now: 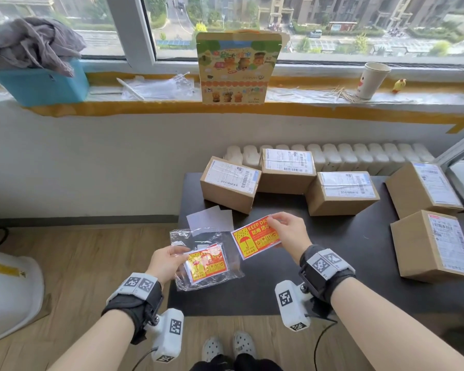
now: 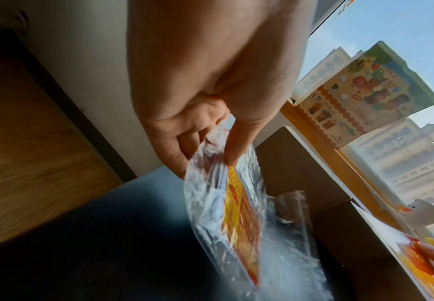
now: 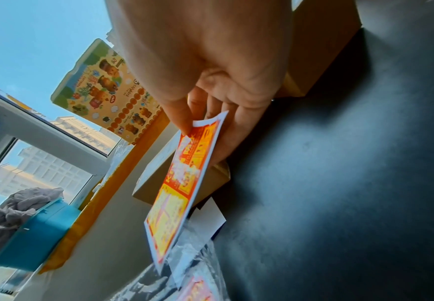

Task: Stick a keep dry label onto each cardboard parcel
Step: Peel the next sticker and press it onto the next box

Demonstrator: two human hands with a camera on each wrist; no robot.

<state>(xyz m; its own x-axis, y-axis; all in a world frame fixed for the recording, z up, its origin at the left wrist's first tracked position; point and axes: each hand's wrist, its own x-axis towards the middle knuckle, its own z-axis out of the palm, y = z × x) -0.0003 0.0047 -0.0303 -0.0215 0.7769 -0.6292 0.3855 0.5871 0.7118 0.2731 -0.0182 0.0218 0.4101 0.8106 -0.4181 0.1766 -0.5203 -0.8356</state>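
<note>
Progress: five cardboard parcels stand on the dark table, each showing a white shipping slip on top: the left parcel, the rear parcel, the middle parcel, the far-right parcel and the near-right parcel. No red-and-yellow label is visible on any of them; side and back faces are hidden, so this is probably, not certainly, the start of the round. All five appear left to do.

Keep dry label: single sheet, red and yellow with an umbrella mark, held in the air above the table, in front of the left parcel and touching no parcel. Backing seemingly still on; not clear from these views.

Right hand: pinches the label's upper right corner between thumb and curled fingers.

Left hand: grips the clear plastic bag by its left edge, thumb on top, fingers pinching the film. The bag holds more labels of the same print.

Loose white backing papers: lying on the table behind the bag.

Remaining, by judgement: peel, press onto a parcel face, repeat for each.
</note>
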